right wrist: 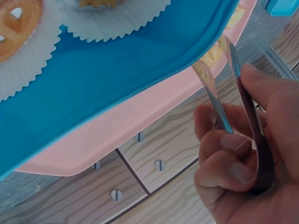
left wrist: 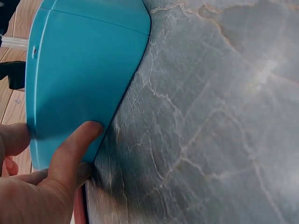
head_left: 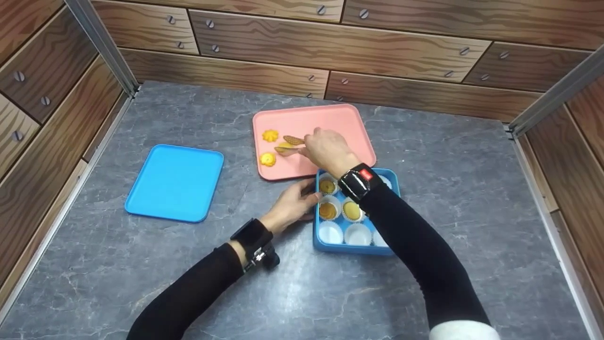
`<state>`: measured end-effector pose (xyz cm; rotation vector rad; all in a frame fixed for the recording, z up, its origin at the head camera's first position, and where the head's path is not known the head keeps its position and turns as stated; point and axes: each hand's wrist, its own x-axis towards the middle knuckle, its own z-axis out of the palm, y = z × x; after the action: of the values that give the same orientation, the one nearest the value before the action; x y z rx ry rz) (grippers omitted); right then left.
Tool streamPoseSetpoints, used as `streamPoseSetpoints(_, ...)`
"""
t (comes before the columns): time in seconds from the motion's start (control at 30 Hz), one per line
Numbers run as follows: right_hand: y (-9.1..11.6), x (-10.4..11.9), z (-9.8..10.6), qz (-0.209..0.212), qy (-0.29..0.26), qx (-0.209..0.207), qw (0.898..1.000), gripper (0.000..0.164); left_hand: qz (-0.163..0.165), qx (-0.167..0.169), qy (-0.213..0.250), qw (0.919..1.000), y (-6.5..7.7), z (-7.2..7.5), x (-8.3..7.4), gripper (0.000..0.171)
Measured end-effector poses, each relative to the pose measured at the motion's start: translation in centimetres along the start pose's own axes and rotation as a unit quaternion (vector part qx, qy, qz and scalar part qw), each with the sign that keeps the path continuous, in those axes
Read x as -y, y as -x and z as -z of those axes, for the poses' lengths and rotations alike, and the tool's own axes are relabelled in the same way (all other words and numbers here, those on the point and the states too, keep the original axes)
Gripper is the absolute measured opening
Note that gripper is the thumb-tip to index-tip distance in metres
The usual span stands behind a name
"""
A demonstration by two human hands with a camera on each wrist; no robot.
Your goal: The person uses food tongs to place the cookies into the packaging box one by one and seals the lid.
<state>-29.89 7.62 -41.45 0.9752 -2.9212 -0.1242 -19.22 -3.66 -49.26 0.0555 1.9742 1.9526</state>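
My right hand holds metal tongs with perforated tips over a pink tray. The tips stand on either side of a yellow pastry, partly covered by them. Two more flower-shaped yellow pastries, one farther back and one nearer, lie at the tray's left. My left hand grips the left wall of a blue box, thumb at its rim and fingers along the outside. Inside the box are white paper cups; several hold pastries, such as a yellow one, and the front cups look empty.
A blue square lid-like tray lies flat on the grey marbled table at left. Wood-patterned panels wall the back and both sides. The box stands close in front of the pink tray, and my right forearm crosses over the box.
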Motion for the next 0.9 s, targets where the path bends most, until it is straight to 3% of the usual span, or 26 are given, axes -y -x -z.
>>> streamPoseSetpoints(0.2,0.6,-1.0,-0.2,-0.014,0.009,-0.015,1.0,0.037,0.013,0.004,0.022,0.9997,0.0,-0.1,-0.1,0.055)
streamPoseSetpoints(0.43,1.6,-2.7,-0.4,-0.045,-0.024,0.01,0.999,0.038,0.023,0.008,0.037,0.999,0.2,0.0,-0.1,0.055)
streamPoseSetpoints(0.9,3.4,-5.5,0.0,-0.062,-0.086,0.04,0.994,0.029,0.017,0.014,0.047,0.9986,0.1,-0.1,-0.1,0.057)
